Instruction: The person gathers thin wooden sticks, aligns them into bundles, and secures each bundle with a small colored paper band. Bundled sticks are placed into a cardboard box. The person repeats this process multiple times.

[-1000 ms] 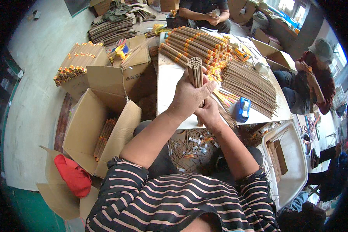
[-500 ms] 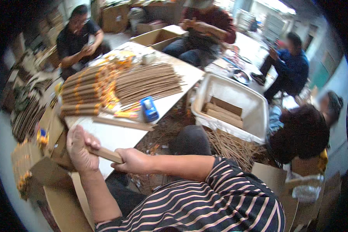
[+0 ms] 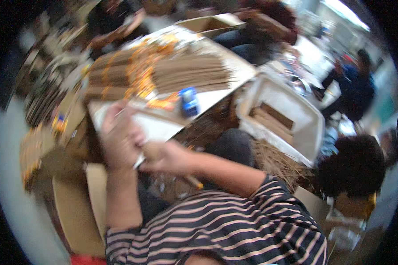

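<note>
My left hand [image 3: 121, 136], smeared by motion, is raised at the near edge of the white table [image 3: 152, 126], its fingers curled in. Close beside it my right hand [image 3: 171, 157] grips a bundle of thin brown sticks [image 3: 153, 150]. Most of the bundle is hidden by the two hands, and its far end seems to lie in the left one. Beyond them on the table are a heap of loose brown sticks [image 3: 190, 74], stacked bundles with orange bands [image 3: 108, 70], orange-yellow strips [image 3: 163, 103] and a small blue object [image 3: 189, 102].
A white tub [image 3: 313, 115] holding brown pieces [image 3: 272, 123] stands right of the table, with scattered sticks [image 3: 276, 159] on the floor before it. Open cardboard boxes [image 3: 68, 207] flank me at the left. Several people sit around, one [image 3: 351, 165] close at my right.
The view has shifted, so the table sits higher and further right. My hands have come closer together, covering more of the bundle, and both are now blurred.
</note>
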{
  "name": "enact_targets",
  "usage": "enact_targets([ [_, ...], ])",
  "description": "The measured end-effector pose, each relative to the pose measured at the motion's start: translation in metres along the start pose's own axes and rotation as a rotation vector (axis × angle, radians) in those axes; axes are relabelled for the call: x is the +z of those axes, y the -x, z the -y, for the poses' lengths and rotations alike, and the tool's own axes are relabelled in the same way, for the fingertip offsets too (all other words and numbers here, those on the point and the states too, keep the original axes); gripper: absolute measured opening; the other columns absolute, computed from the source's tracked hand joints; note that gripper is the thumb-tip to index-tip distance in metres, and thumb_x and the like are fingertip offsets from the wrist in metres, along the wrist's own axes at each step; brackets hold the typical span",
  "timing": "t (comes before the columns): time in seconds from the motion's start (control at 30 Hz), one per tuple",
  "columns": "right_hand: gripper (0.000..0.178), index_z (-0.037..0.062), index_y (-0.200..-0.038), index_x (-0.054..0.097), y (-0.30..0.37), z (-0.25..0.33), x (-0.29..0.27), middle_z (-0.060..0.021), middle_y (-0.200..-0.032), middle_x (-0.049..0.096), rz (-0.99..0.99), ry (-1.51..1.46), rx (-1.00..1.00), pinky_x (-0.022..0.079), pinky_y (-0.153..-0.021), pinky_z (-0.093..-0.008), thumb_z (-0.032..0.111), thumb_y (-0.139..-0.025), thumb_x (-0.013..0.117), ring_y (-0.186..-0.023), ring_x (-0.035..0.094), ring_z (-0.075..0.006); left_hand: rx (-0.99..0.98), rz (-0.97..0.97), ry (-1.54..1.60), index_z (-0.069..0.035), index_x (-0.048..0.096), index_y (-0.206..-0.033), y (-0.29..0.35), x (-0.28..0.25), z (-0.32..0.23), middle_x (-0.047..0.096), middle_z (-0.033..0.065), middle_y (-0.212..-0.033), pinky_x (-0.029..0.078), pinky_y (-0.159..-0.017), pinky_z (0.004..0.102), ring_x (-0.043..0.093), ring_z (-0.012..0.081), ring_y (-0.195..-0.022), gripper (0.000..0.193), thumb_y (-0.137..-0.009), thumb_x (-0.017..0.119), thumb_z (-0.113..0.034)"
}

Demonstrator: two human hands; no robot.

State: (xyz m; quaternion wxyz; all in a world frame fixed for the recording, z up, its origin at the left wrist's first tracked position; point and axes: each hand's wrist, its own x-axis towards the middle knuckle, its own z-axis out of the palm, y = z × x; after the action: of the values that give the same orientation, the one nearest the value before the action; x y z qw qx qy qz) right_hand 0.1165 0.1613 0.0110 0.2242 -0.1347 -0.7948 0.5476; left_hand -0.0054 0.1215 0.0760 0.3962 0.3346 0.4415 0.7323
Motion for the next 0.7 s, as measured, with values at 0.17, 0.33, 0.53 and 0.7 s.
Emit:
enact_targets([
  [0.17, 0.021, 0.0024, -0.081, 0.056, -0.004, 0.030, 0.000, 0.0002, -0.066, 0.052, 0.054, -0.299, 0.373, 0.041, -0.054, -0.0269, 0.021, -0.078, 0.066, -0.060, 0.046, -0.0092, -0.108, 0.130, 0.187, -0.005, 0.047, -0.104, -0.004, -0.002, -0.002, 0.043, -0.0028, -0.054, 0.037, -0.038, 0.0222, 0.044, 0.0074, -0.041, 0.042, -0.081, 0.065, -0.036],
  [0.33, 0.021, 0.0005, -0.085, 0.057, -0.011, 0.019, 0.008, -0.0055, -0.066, 0.056, 0.007, -0.172, 0.358, 0.046, -0.059, -0.0293, 0.019, -0.078, 0.064, -0.062, 0.055, -0.0143, 0.107, 0.113, 0.151, -0.003, 0.041, -0.113, 0.011, -0.016, 0.011, 0.058, 0.0102, -0.078, 0.049, -0.068, 0.0334, 0.059, 0.0188, -0.069, 0.055, -0.079, 0.064, -0.040],
  [0.53, 0.030, -0.0008, -0.100, 0.055, -0.008, 0.014, 0.011, -0.0155, -0.084, 0.062, 0.026, -0.037, 0.270, 0.047, -0.076, -0.0300, 0.012, -0.075, 0.064, -0.080, 0.061, -0.0193, 0.006, 0.029, 0.245, -0.001, 0.049, -0.099, 0.024, -0.011, 0.017, 0.052, 0.0001, -0.063, 0.042, -0.045, 0.0192, 0.049, 0.0069, -0.047, 0.026, -0.081, 0.065, -0.010],
  [0.7, 0.033, 0.0017, -0.106, 0.052, -0.004, -0.002, 0.019, -0.0155, -0.088, 0.061, -0.035, -0.098, 0.150, 0.046, -0.078, -0.0307, 0.010, -0.075, 0.062, -0.084, 0.060, -0.0200, 0.014, 0.067, 0.141, 0.000, 0.047, -0.098, 0.026, -0.005, 0.011, 0.044, 0.0012, -0.052, 0.038, -0.038, 0.0252, 0.044, 0.0111, -0.039, 0.029, -0.080, 0.066, -0.012],
])
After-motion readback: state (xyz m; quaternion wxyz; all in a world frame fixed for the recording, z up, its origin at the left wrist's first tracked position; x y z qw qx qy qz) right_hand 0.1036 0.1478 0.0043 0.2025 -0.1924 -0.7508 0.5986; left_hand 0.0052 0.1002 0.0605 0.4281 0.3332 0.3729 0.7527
